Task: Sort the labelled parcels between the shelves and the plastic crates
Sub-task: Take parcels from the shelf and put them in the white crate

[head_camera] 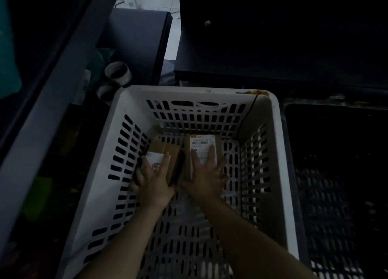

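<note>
Dimly, at my far left, a grey shelf post [42,111] slants down the view, with a roll of tape [118,73] lying on its side just behind the near corner of the white crate [189,90]. The slotted crate fills the middle, and both my forearms reach down into it. Two cardboard parcels lie side by side on its floor at the far end, close to each other and near the far wall.

My left hand [154,182] is on the left parcel [168,150]. Its outer fingers curl down over the box's left edge while one digit lies along the top, beside a white label [154,157] with red marks on it. The grip looks blurred, so I cannot say how firm it is.

My right hand [206,173] lies flat on the right parcel [218,144], fingers straight and spread across its printed label [202,142], holding nothing closed. A ring [219,169] shows on one finger.

To the right, a dark crate [327,194] stands just beside the white one. A black cabinet [273,58] stands behind both crates.
</note>
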